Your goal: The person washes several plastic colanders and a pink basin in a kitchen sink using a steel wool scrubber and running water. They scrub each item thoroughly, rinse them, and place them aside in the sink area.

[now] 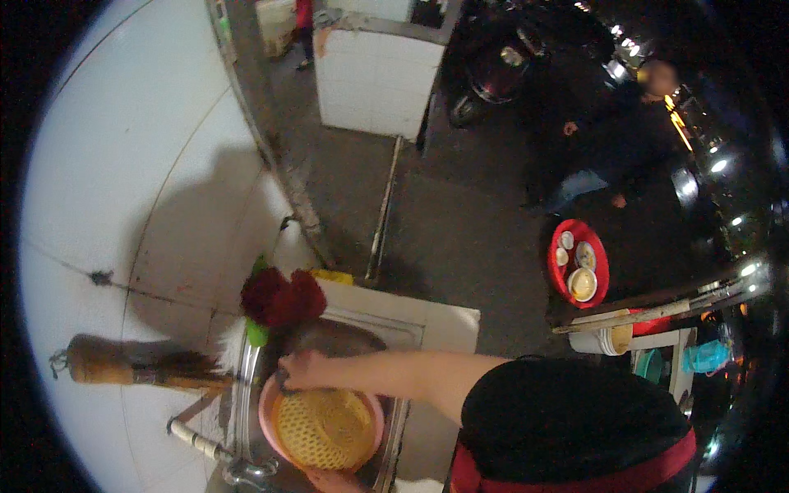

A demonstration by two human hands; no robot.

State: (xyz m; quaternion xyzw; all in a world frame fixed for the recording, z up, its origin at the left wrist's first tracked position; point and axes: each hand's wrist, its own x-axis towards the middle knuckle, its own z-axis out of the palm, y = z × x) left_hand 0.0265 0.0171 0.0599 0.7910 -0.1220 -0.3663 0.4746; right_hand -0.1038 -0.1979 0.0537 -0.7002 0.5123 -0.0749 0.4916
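Note:
A yellow perforated plastic basket (320, 431) sits inside a pink basin (377, 410) in a metal sink (246, 400). My right hand (299, 370) has its fingers curled at the upper left of the basin's rim, beside the basket; something dark shows at the fingertips. My left hand (333, 480) touches the lower rim and is partly cut off by the picture's bottom edge, so its grip is unclear. A metal tap (246, 471) lies left of the basin. Dark red flowers (280, 296) with green leaves show above my right hand, over the sink's edge.
A bamboo brush (102, 360) hangs on the white tiled wall. Behind my arm, a red tray (604, 271) holds several bowls near a white bucket (601, 339). A wooden pole (647, 315) lies across it. A person (629, 135) in dark clothes and a parked scooter (493, 74) are farther off.

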